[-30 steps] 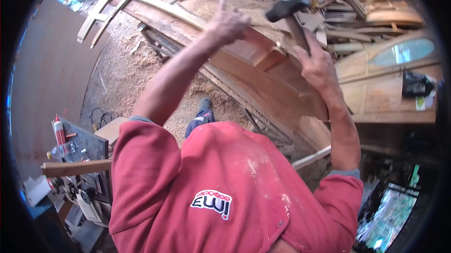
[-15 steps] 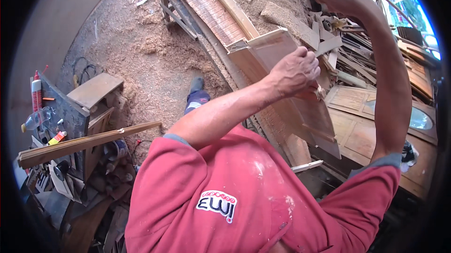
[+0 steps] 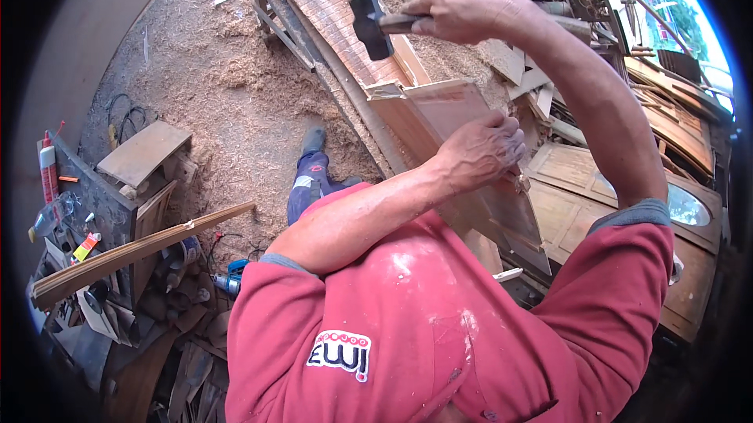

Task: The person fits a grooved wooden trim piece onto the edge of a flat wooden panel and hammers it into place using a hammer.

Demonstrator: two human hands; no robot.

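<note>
In my right hand (image 3: 467, 12) is the handle of a hammer (image 3: 371, 27), its heavy black head hanging over the plank's near end. My left hand (image 3: 485, 152) is curled into a fist against the wooden panel assembly (image 3: 451, 101); what its fingers hold is hidden. Made of thin boards with a groove and rough ends, the assembly leans across the long plank (image 3: 333, 11). Just beside my left fist, a pale splintered bit of wood (image 3: 521, 182) shows.
Shavings (image 3: 227, 70) cover the floor around my foot (image 3: 313, 140). On the left, a long moulding (image 3: 141, 257) lies across a cluttered bench (image 3: 94, 176). A blue power tool (image 3: 228, 278) sits near my sleeve. Wood scraps and a panelled door (image 3: 569, 187) are to the right.
My right hand has swung the hammer down and to the left, from the top edge to over the plank. My left fist stays on the panel assembly; the view has shifted slightly.
</note>
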